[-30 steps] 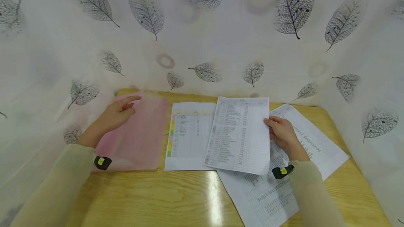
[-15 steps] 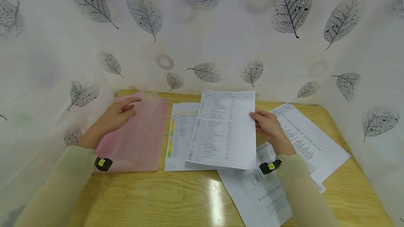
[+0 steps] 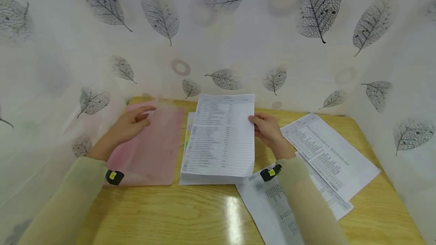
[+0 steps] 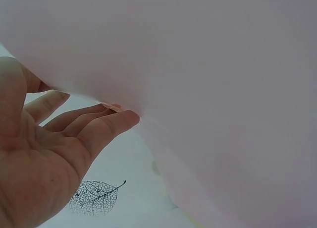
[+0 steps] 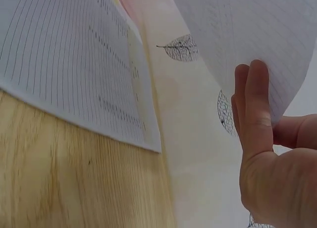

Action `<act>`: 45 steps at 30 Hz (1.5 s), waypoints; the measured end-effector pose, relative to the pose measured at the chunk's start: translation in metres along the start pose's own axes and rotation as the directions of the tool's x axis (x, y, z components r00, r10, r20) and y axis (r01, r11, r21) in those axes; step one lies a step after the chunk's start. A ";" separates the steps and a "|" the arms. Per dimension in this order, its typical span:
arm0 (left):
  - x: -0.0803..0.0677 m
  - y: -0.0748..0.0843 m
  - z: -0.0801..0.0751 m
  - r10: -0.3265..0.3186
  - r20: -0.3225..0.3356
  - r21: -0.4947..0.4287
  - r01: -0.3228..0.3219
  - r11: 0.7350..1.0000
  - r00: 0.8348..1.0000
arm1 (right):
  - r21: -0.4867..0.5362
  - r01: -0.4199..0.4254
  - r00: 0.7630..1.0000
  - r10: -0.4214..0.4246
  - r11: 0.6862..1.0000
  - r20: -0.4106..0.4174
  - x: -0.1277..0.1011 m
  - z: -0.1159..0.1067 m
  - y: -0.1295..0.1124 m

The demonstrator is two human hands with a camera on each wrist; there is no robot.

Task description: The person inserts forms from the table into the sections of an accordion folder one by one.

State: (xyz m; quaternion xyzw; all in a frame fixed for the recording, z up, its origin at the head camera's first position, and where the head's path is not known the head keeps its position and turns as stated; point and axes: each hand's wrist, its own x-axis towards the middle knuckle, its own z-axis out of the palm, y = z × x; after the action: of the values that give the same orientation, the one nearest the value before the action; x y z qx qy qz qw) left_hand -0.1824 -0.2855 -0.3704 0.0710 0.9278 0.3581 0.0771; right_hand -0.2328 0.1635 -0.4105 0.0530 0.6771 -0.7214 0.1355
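My right hand [image 3: 270,129] pinches the right edge of a printed sheet of paper [image 3: 219,135], thumb in front and fingers behind. That sheet is raised over another printed sheet [image 3: 211,180], which shows only at its lower and left edges. In the right wrist view the fingers [image 5: 256,99] lie against the back of the raised paper [image 5: 262,29]. On the left, a pink translucent folder [image 3: 156,150] lies on the table. My left hand [image 3: 127,126], its fingers extended, touches the edge of the folder's lifted cover [image 4: 198,64] and holds it up.
Several printed sheets [image 3: 330,154] overlap at the right of the wooden table [image 3: 163,211], partly under my right forearm. A white curtain-like sheet with leaf prints [image 3: 225,48] surrounds the table at the back and sides.
My right hand has carried the gripped paper leftward, off the pile and over the sheet with coloured bands, now mostly covered. The left hand has stayed at the folder cover.
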 end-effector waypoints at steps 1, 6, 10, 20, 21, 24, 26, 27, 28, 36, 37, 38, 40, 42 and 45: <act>0.000 0.000 0.000 0.003 -0.002 0.001 -0.003 1.000 1.000 | 0.005 -0.002 1.000 0.002 1.000 -0.001 0.001 0.004 -0.001; 0.000 0.001 0.001 0.017 -0.021 -0.004 -0.017 1.000 1.000 | 0.047 -0.009 1.000 0.009 0.999 0.003 0.005 0.023 -0.003; -0.001 0.002 0.002 0.018 -0.028 -0.008 -0.018 1.000 0.999 | 0.079 -0.021 1.000 0.021 0.997 -0.003 0.008 0.038 -0.005; -0.002 0.002 0.003 0.014 -0.044 -0.033 -0.015 0.999 0.999 | 0.116 -0.042 0.999 0.041 0.992 0.012 0.016 0.070 -0.012; -0.002 0.001 0.003 0.014 -0.044 -0.038 -0.016 0.999 0.999 | 0.116 -0.043 0.999 0.042 0.992 0.012 0.016 0.073 -0.012; -0.003 0.001 0.003 0.010 -0.043 -0.053 -0.012 0.999 0.999 | 0.114 -0.040 0.999 0.038 0.993 0.015 0.016 0.081 -0.015; -0.003 0.001 0.003 0.000 -0.044 -0.062 -0.003 0.998 0.999 | 0.113 -0.035 0.999 0.033 0.993 0.020 0.017 0.086 -0.016; -0.004 0.001 0.003 -0.002 -0.044 -0.067 -0.001 0.998 0.999 | 0.112 -0.034 0.999 0.031 0.993 0.025 0.018 0.088 -0.016; -0.004 0.000 0.002 -0.003 -0.045 -0.070 0.000 0.998 0.999 | 0.112 -0.033 0.999 0.029 0.993 0.029 0.019 0.090 -0.015; -0.003 -0.002 0.003 0.021 -0.068 -0.070 -0.025 0.997 0.997 | 0.048 -0.043 0.998 0.041 0.998 0.041 0.023 0.104 -0.012; -0.003 -0.002 0.003 0.019 -0.069 -0.064 -0.024 0.998 0.997 | 0.042 -0.042 0.998 0.040 0.998 0.041 0.023 0.106 -0.013; -0.003 -0.002 0.003 0.019 -0.071 -0.064 -0.023 0.998 0.997 | 0.037 -0.042 0.998 0.040 0.998 0.041 0.023 0.108 -0.013; -0.003 -0.002 0.003 0.012 -0.073 -0.062 -0.017 0.998 0.997 | 0.024 -0.037 0.998 0.036 0.999 0.047 0.024 0.113 -0.014; -0.004 -0.002 0.003 0.007 -0.072 -0.061 -0.012 0.998 0.997 | 0.016 -0.031 0.998 0.030 0.999 0.052 0.024 0.118 -0.014; -0.005 -0.002 0.004 0.002 -0.074 -0.071 -0.007 0.997 0.997 | 0.002 -0.025 0.998 0.025 1.000 0.061 0.025 0.126 -0.013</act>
State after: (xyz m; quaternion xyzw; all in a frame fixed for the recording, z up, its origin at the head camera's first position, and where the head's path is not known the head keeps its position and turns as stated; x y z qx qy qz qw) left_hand -0.1774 -0.2854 -0.3739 0.0572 0.9164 0.3936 0.0446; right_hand -0.2470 0.0364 -0.3952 0.0399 0.6708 -0.7219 0.1650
